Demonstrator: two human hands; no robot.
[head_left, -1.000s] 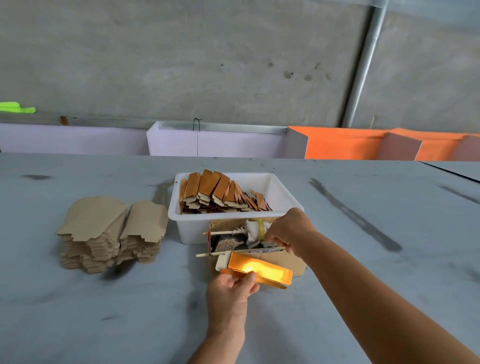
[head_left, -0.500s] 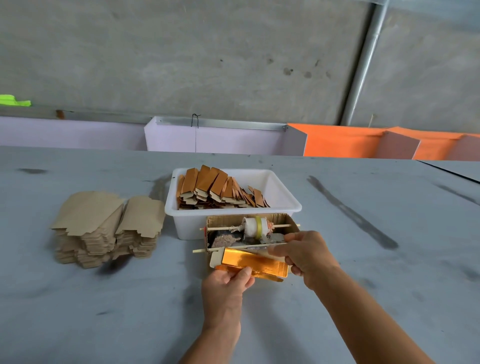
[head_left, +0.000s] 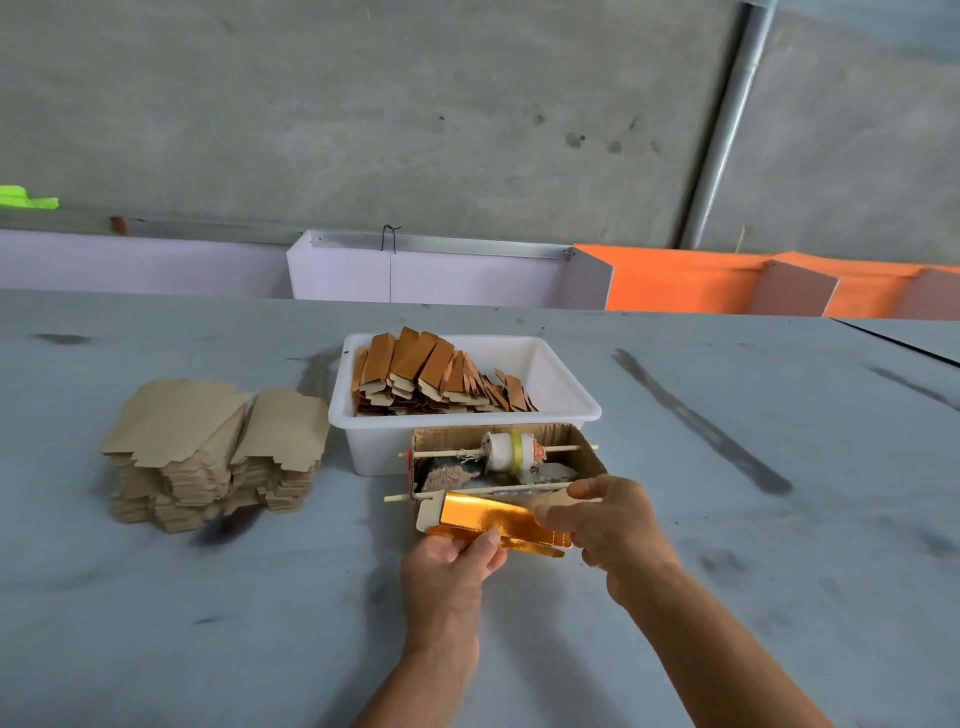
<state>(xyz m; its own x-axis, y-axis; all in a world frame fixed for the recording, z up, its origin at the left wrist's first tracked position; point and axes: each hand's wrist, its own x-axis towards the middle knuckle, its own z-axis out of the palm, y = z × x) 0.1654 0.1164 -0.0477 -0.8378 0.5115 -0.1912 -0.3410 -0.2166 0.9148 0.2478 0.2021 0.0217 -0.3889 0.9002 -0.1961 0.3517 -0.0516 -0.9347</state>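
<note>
1. Right hand (head_left: 618, 530) is now gripping the right end of the gold carton (head_left: 493, 517), having come away from the roller (head_left: 506, 451) it was working a second ago.
2. Left hand (head_left: 452, 566) is pinching the carton's near left edge, thumb lying on top.
3. Both hands are holding the carton lengthwise, gold face up, low over the grey table (head_left: 208, 623).
4. It is sitting directly in front of the cardboard box (head_left: 584, 457); whether the two are touching cannot be told.
5. That box is standing against the front wall of the white tub (head_left: 374, 447), with the roller resting on a stick across it.
6. Folded cartons (head_left: 431, 379) are leaning in rows inside the tub.
7. Flat brown blanks (head_left: 208, 457) are lying stacked on the table, left of the tub.
</note>
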